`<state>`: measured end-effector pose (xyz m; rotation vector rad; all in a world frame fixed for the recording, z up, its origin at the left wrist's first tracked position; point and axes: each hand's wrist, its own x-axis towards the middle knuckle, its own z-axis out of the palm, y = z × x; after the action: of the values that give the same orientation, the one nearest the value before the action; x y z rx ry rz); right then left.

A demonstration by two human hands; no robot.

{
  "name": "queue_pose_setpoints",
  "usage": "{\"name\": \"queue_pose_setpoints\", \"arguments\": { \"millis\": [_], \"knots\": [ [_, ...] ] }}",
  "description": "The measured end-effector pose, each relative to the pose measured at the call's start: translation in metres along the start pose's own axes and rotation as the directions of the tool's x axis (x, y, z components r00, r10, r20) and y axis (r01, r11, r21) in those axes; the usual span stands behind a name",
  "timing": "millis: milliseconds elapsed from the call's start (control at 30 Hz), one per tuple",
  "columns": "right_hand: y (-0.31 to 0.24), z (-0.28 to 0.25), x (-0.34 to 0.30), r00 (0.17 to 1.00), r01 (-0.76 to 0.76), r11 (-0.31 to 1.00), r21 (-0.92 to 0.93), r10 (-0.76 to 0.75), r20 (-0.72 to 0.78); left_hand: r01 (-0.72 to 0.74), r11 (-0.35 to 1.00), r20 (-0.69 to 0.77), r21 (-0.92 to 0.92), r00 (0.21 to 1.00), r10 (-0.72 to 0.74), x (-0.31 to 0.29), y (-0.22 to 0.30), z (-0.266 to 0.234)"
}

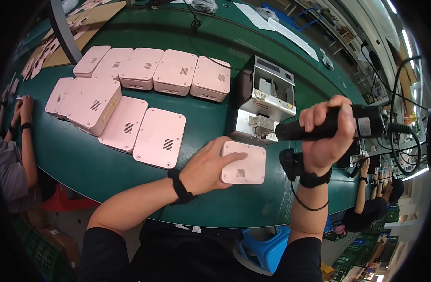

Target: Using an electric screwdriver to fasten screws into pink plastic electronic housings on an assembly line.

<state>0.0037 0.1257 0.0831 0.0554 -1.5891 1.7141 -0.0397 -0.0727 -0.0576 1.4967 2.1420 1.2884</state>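
Note:
My left hand (203, 165) grips a small pale pink plastic box (253, 165) by its left side on the green bench, its thumb lying over the top. That box has a vent grille and a screw hole at each corner. In my right hand (330, 134) is a black corded electric screwdriver (290, 130), fingers wrapped round its body and the tool lying nearly level. Its tip points left, at the front of a metal screw feeder (274, 110) standing beyond the pink box. Whether the tip touches a screw there is too small to tell.
Several more pink boxes (166, 134) stand in rows on the left of the green bench (201, 202), one stacked on others. Papers (290, 35) lie at the far side. A blue stool (264, 246) is below the front edge. Other people (20, 155) sit left and right.

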Motion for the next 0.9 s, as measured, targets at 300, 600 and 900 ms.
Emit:
{"name": "queue_pose_setpoints", "arguments": {
  "millis": [300, 600, 900],
  "knots": [
    [-0.006, -0.016, -0.013, 0.984, -0.176, 0.984, 0.003, 0.177, -0.014, 0.025, 1.000, -0.027, 0.006, 0.999, -0.025, -0.004, -0.005, -0.012],
    [-0.033, -0.027, -0.067, 0.990, -0.140, 0.990, -0.034, 0.139, -0.020, 0.032, 0.999, -0.039, 0.013, 0.999, -0.031, -0.003, -0.009, -0.007],
    [-0.012, -0.037, -0.086, 0.993, -0.111, 0.993, -0.040, 0.110, -0.034, 0.037, 0.999, -0.041, 0.029, 0.999, -0.036, -0.002, -0.006, -0.004]
  ]
}}
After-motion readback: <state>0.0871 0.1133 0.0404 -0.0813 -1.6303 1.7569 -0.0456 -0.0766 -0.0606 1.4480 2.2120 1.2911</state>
